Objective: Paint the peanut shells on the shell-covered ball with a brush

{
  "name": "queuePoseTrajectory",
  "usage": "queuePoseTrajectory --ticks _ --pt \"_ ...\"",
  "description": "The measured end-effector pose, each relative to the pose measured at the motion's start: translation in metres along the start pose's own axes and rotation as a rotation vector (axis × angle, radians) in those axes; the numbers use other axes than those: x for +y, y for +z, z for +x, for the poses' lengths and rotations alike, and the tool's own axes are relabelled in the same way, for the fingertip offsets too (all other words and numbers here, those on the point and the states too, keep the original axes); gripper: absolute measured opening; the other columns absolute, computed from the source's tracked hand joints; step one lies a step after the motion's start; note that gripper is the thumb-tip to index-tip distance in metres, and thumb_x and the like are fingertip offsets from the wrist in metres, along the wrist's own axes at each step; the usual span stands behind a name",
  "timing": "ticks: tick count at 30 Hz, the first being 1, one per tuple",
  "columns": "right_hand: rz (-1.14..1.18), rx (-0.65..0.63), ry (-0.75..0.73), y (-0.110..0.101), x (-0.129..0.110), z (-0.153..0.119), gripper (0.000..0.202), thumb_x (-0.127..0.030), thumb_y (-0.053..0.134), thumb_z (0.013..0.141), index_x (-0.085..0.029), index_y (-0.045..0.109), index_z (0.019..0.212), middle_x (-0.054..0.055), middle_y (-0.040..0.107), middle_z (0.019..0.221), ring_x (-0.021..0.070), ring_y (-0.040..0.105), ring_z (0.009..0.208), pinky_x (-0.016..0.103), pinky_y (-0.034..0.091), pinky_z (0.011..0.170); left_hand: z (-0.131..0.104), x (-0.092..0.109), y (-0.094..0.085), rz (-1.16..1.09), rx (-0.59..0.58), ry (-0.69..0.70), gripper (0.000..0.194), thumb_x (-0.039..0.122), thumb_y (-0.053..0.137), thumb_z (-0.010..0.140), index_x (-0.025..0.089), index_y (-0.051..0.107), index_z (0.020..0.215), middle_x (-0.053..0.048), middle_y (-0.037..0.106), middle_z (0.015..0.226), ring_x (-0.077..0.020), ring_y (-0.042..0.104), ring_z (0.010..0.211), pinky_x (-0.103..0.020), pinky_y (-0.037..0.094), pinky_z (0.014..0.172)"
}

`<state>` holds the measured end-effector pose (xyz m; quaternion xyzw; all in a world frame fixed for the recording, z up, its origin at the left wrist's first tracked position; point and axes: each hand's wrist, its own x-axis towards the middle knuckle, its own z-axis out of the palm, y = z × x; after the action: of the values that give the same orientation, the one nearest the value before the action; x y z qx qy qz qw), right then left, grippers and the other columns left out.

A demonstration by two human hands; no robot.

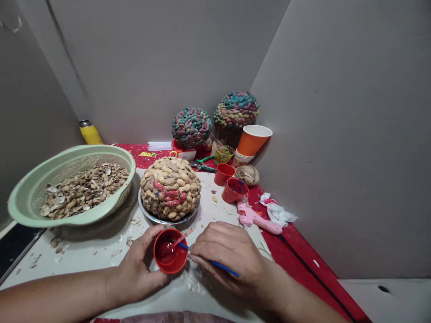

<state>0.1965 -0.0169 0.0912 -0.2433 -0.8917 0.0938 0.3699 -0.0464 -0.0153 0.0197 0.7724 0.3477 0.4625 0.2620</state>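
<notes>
The paint cup (179, 262) is coloured red; the brush handle (224, 268) is finished in blue. The near peanut ball (171, 174) is coloured tan, marked with red shells (173, 202). The two rear balls (191, 127) are mottled in teal, purple and yellow. The basket (116, 202) is coloured pale green.

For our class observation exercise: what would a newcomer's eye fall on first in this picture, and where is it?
Probably the pale, nubbly ball just left of centre, its front marked by a few red pieces. Behind it, two multicoloured balls would stand out against the grey. Nearest the viewer, the left grip holds a red cup, and the right grip a blue brush angled into it.
</notes>
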Motion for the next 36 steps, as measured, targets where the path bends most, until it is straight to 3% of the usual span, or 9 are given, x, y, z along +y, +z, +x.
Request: queuePoseTrajectory --ticks 6,13,19,24,30,36 --pt "0.066 -0.013 0.019 0.003 -0.002 0.001 0.009 -0.018 0.057 0.102 -0.017 0.066 0.099 0.005 0.073 0.077 0.0152 0.059 0.067 0.029 0.046 0.065 0.003 0.007 0.002 -0.031 -0.009 -0.047 0.068 0.019 0.09 0.07 0.029 0.06 0.13 -0.002 0.08 0.112 -0.0179 0.079 0.094 -0.024 0.062 0.089" --pt "0.193 0.138 0.165 0.0 0.0 0.0 0.014 -0.02 0.058 0.101 -0.018 0.066 0.09 0.002 0.07 0.073 0.0122 0.062 0.065 0.024 0.047 0.064 0.006 0.01 0.001 -0.051 -0.025 -0.186 0.058 0.029 0.088 0.074 0.027 0.06 0.125 -0.003 0.081 0.109 -0.0201 0.079 0.095 -0.027 0.062 0.089" --pt "0.444 0.303 0.559 0.011 0.01 -0.006 0.024 -0.038 0.064 0.099 -0.02 0.07 0.084 0.001 0.071 0.071 0.0126 0.064 0.064 0.022 0.049 0.061 0.002 0.002 0.003 -0.186 -0.065 -0.338 0.061 0.03 0.086 0.071 0.022 0.058 0.125 -0.009 0.08 0.111 -0.0253 0.078 0.099 -0.034 0.062 0.093" --pt "0.786 0.373 0.78 0.023 0.017 -0.001 0.041 -0.058 0.072 0.089 -0.018 0.065 0.082 0.003 0.072 0.068 0.0116 0.061 0.056 0.022 0.05 0.056 0.002 0.0 0.002 -0.238 -0.027 -0.33 0.062 0.023 0.084 0.066 0.022 0.062 0.123 -0.01 0.08 0.113 -0.0277 0.078 0.101 -0.036 0.062 0.093" --pt "0.816 0.373 0.792 0.028 0.021 0.001 0.044 -0.06 0.071 0.089 -0.017 0.069 0.082 0.004 0.072 0.066 0.0127 0.063 0.057 0.023 0.05 0.055 0.002 -0.001 0.002 -0.214 0.034 -0.26 0.062 0.02 0.083 0.063 0.025 0.065 0.122 -0.006 0.082 0.11 -0.0246 0.08 0.095 -0.031 0.064 0.089" --pt "0.827 0.41 0.79 0.03 0.025 -0.004 0.042 -0.058 0.074 0.087 -0.016 0.074 0.084 0.005 0.071 0.066 0.0141 0.063 0.057 0.025 0.051 0.056 -0.009 -0.026 0.006 -0.261 0.029 -0.241 0.074 0.019 0.088 0.065 0.029 0.058 0.133 -0.008 0.079 0.123 -0.0268 0.078 0.107 -0.033 0.062 0.095"
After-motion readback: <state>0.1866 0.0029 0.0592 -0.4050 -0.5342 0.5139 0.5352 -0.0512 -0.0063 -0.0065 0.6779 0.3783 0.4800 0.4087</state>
